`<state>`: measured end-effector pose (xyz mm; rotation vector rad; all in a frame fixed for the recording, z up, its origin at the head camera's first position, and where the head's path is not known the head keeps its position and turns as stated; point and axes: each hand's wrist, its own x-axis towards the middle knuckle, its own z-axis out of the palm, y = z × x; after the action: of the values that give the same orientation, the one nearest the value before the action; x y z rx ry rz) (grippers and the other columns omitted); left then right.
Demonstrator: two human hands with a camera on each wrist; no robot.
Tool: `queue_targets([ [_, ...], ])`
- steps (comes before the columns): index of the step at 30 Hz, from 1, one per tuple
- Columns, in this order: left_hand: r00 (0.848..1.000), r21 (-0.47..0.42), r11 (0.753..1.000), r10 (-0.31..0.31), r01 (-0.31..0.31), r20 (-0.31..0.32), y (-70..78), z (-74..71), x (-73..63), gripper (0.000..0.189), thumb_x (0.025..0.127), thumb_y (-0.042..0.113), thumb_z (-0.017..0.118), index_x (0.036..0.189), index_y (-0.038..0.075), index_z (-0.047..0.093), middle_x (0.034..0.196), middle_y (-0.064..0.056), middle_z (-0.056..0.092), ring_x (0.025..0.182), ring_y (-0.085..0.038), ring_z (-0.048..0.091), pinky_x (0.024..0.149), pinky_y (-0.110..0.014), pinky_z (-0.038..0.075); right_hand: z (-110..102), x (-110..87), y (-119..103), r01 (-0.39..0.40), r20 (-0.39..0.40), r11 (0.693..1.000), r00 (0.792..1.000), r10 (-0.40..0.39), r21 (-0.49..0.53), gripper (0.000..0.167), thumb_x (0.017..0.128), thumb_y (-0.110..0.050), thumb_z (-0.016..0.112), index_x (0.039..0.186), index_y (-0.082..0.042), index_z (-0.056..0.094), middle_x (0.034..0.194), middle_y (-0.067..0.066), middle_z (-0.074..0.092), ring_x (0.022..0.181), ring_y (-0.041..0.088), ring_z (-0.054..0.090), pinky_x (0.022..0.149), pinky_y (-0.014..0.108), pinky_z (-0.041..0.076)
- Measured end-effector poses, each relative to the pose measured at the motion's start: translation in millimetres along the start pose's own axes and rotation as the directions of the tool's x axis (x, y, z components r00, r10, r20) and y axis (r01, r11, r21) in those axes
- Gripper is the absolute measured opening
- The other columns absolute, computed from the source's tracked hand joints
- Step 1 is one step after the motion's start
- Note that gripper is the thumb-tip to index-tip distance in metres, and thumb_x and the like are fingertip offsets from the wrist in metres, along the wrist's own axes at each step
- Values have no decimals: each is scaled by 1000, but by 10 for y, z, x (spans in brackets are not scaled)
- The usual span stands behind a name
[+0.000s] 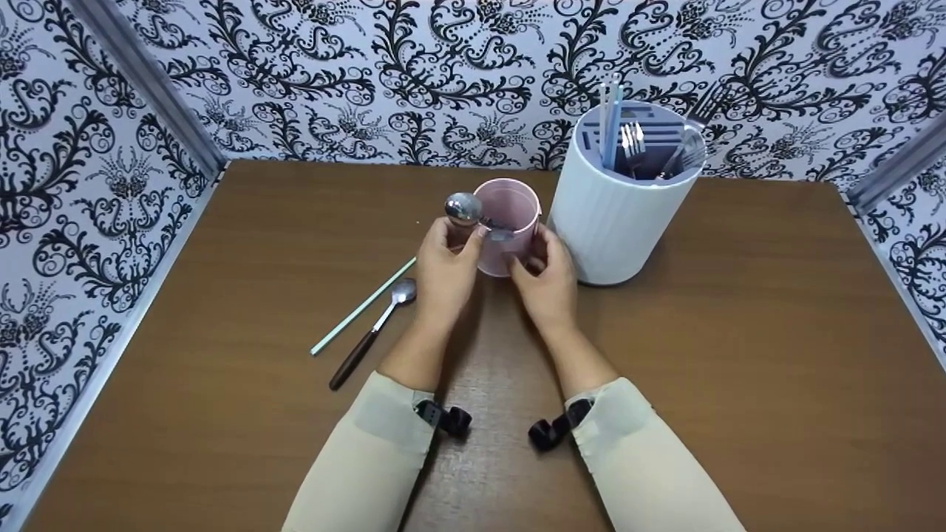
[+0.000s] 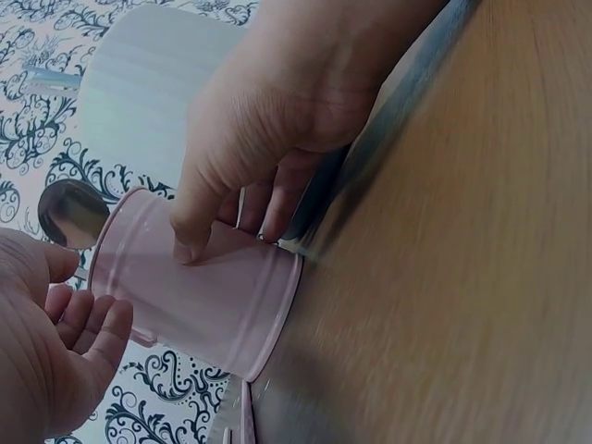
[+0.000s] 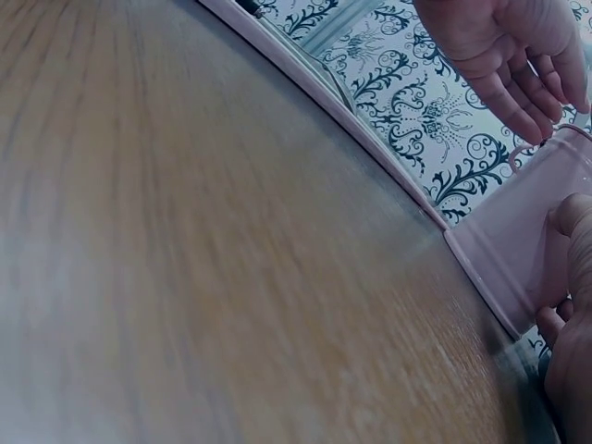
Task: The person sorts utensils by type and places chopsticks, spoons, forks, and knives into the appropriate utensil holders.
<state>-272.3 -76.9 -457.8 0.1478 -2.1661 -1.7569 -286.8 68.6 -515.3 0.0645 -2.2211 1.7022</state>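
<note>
A pink cup (image 1: 507,255) stands on the table, and my right hand (image 1: 548,284) holds it by its near right side. At the left of its rim my left hand (image 1: 446,277) pinches a metal spoon (image 1: 463,209), bowl upward, its lower part running into the cup. In the left wrist view the spoon's bowl (image 2: 74,213) rises beyond the rim, by my left thumb. My right thumb presses the wall of the cup (image 3: 518,231) in the right wrist view. Left of my hands lie a dark-handled spoon (image 1: 367,343) and a pale green chopstick (image 1: 362,306).
A white ribbed utensil holder (image 1: 617,222) stands just right of the cup. In its top are chopsticks (image 1: 610,125) and several forks (image 1: 633,139). Patterned wall panels (image 1: 332,81) border the brown wooden table (image 1: 754,332) at the back and sides.
</note>
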Motion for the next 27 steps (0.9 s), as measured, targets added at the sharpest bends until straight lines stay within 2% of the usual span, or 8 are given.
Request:
queue_targets([
  [7,999,53,998,-17,15,31,-15,-42,-7,17,95,12,71,108,2,66,104,-12,73,101,-24,71,93,-35,59,6,0,-4,10,0,1000,1000,-10,8,63,88,-8,79,144,5,53,137,24,63,126,35,62,104,45,56],
  [14,997,62,996,-59,56,47,-35,-114,-27,17,95,12,72,108,3,66,104,-11,73,97,-23,70,84,-32,59,-4,0,-15,2,8,1000,1000,-2,5,65,89,-10,81,145,5,52,137,24,62,126,33,61,105,43,56],
  [20,992,106,991,-94,85,83,-34,-197,-50,19,95,12,73,112,4,67,105,-11,71,95,-21,66,79,-28,55,-1,3,-10,7,14,1000,1000,-7,24,64,89,-9,80,144,6,52,138,25,61,127,34,60,105,44,56],
  [23,988,144,985,-110,94,110,-33,-229,-56,21,95,13,73,113,4,67,105,-10,71,95,-21,65,81,-30,55,-1,0,-19,5,9,1000,1000,-5,26,64,88,-8,80,144,7,53,138,25,61,128,35,60,105,45,56],
  [27,982,253,964,-119,78,149,-47,-280,-40,24,95,15,73,116,4,68,105,-9,71,97,-22,65,86,-34,56,3,-4,-33,1,4,1000,1000,-1,29,64,88,-8,80,144,7,53,138,25,61,128,35,59,105,45,56],
])
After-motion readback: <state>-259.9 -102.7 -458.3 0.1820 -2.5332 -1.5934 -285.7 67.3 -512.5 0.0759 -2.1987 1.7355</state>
